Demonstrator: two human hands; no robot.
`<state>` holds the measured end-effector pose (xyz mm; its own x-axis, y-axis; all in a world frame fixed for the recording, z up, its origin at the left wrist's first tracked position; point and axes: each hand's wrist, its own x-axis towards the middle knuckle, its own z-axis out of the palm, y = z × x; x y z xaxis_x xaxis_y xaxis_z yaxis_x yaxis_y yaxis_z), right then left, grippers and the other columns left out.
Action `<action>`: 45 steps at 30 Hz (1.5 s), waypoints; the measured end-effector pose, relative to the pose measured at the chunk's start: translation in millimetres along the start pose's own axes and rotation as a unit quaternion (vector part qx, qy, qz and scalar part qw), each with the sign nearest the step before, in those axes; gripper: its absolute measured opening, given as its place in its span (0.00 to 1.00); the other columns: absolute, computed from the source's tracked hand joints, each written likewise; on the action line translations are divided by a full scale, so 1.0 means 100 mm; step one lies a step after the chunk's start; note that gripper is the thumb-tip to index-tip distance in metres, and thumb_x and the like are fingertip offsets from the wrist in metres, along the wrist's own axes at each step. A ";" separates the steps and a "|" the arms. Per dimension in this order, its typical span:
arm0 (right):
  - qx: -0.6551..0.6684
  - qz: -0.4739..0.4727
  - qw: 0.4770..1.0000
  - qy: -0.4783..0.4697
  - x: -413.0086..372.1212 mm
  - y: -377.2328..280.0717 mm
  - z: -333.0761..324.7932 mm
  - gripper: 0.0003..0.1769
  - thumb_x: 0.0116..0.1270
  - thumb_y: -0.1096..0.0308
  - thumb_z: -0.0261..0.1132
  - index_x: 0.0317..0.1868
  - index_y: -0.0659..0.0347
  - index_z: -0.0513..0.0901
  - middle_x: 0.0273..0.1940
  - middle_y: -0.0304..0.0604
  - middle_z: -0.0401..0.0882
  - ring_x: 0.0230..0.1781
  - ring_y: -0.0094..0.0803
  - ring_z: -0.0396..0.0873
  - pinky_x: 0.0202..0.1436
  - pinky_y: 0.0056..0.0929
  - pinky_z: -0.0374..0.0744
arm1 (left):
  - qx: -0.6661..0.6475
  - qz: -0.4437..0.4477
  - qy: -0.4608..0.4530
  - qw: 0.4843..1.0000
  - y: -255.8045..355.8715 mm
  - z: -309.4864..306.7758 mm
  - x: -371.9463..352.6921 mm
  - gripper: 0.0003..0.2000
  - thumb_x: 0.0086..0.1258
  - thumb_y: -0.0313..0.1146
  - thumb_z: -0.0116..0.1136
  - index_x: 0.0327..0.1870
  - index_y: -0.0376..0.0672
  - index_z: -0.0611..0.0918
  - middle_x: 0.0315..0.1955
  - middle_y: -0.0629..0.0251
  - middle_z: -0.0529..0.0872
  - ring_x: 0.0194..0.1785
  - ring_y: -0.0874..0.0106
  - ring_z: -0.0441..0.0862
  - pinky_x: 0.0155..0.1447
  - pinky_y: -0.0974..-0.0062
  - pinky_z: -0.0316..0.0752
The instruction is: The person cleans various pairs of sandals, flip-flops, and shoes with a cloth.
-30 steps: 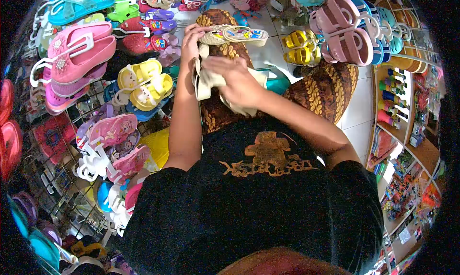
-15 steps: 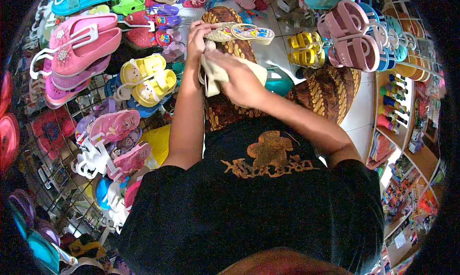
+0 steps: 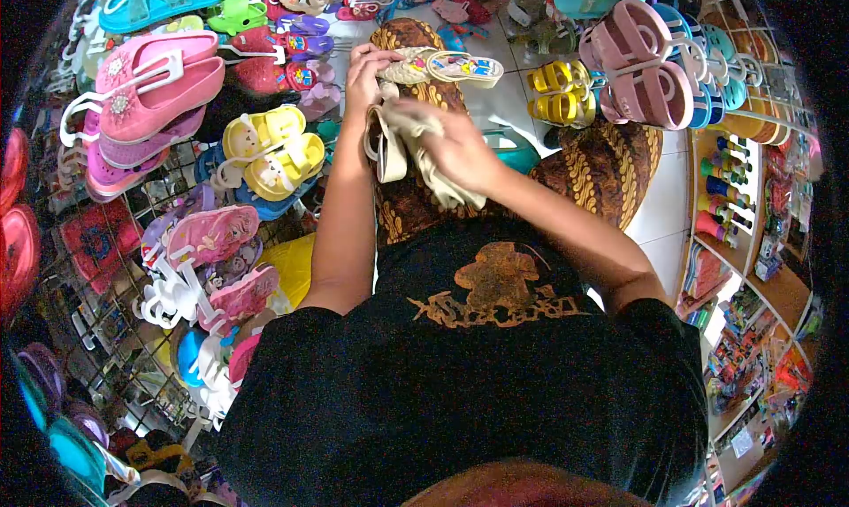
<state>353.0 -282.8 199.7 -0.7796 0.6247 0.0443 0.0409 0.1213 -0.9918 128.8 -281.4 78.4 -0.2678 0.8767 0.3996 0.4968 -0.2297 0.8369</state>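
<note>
My left hand (image 3: 365, 76) is closed around a cream child's sandal (image 3: 460, 67) with a braided strap and a colourful printed insole. A second cream sandal (image 3: 391, 158) hangs just below it, its back strap looping toward me, partly hidden by my right arm side. My right hand (image 3: 451, 146), slightly blurred, grips a crumpled cream cloth (image 3: 438, 175) against this lower sandal. Whether the two sandals are joined is hidden under my hands. Both hands are above my lap, over the brown batik cloth (image 3: 610, 175) on my legs.
Hanging at left on a wire rack are pink shoes (image 3: 159, 91), yellow clogs (image 3: 274, 153) and pink sandals (image 3: 212, 233). Mauve sandals (image 3: 646, 65) and small yellow sandals (image 3: 562, 93) hang at right. A shelf (image 3: 783, 282) with goods stands farther right.
My right hand has shifted slightly, and the cloth now hangs lower and more crumpled beneath it. More of the lower sandal's strap shows. My left hand keeps its hold.
</note>
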 end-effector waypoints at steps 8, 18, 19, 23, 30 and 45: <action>0.033 -0.020 0.992 -0.121 -0.25 -0.12 -0.21 0.28 0.58 0.78 0.53 0.61 0.67 0.78 0.61 0.52 0.80 0.65 0.43 0.76 0.71 0.40 0.70 | 0.011 -0.149 -0.060 0.987 0.19 -0.04 0.10 0.15 0.59 0.31 0.51 0.41 0.42 0.89 0.49 0.64 0.85 0.59 0.64 0.68 0.71 0.69 0.61; 0.441 0.384 0.767 0.265 -0.31 0.30 -0.75 0.17 0.68 0.65 0.58 0.53 0.67 0.81 0.41 0.48 0.84 0.40 0.39 0.84 0.45 0.41 0.83 | -0.012 -0.163 -0.149 0.975 0.31 -0.06 0.16 0.25 0.54 0.26 0.62 0.58 0.46 0.83 0.59 0.60 0.80 0.68 0.64 0.72 0.74 0.68 0.61; 0.430 0.384 0.773 0.264 -0.33 0.38 -0.77 0.18 0.68 0.65 0.58 0.53 0.66 0.81 0.40 0.48 0.84 0.40 0.39 0.84 0.45 0.41 0.83 | -0.035 -0.189 -0.162 0.968 0.38 -0.06 0.18 0.27 0.55 0.27 0.63 0.60 0.45 0.82 0.60 0.61 0.80 0.69 0.66 0.72 0.75 0.69 0.60; 0.198 0.269 0.919 0.211 -0.31 0.35 -0.64 0.21 0.71 0.64 0.54 0.58 0.68 0.79 0.47 0.51 0.85 0.47 0.42 0.83 0.55 0.38 0.80 | -0.041 -0.234 -0.139 0.961 0.46 0.01 0.24 0.25 0.67 0.38 0.68 0.63 0.39 0.79 0.58 0.60 0.83 0.63 0.69 0.77 0.69 0.71 0.66; -0.443 -0.207 0.871 0.055 0.17 0.13 -0.31 0.33 0.61 0.74 0.61 0.69 0.56 0.72 0.75 0.43 0.64 0.78 0.41 0.59 0.80 0.55 0.52 | -0.046 -0.228 -0.101 0.967 0.21 0.06 0.15 0.19 0.73 0.35 0.61 0.60 0.35 0.80 0.55 0.54 0.84 0.57 0.66 0.81 0.64 0.72 0.71; -0.093 0.136 0.948 0.271 0.24 1.08 -1.25 0.29 0.62 0.77 0.52 0.66 0.65 0.74 0.64 0.54 0.77 0.66 0.44 0.74 0.70 0.35 0.70 | -0.096 -0.285 -0.051 0.952 0.29 -0.08 0.08 0.20 0.76 0.45 0.60 0.60 0.40 0.79 0.37 0.72 0.82 0.32 0.83 0.72 0.36 0.81 0.70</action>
<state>417.0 -158.2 108.8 -0.2902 0.9512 -0.1048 0.3426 0.0010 -0.9395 134.1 -284.4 109.3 -0.3631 0.9161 -0.1702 0.1322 0.2315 0.9638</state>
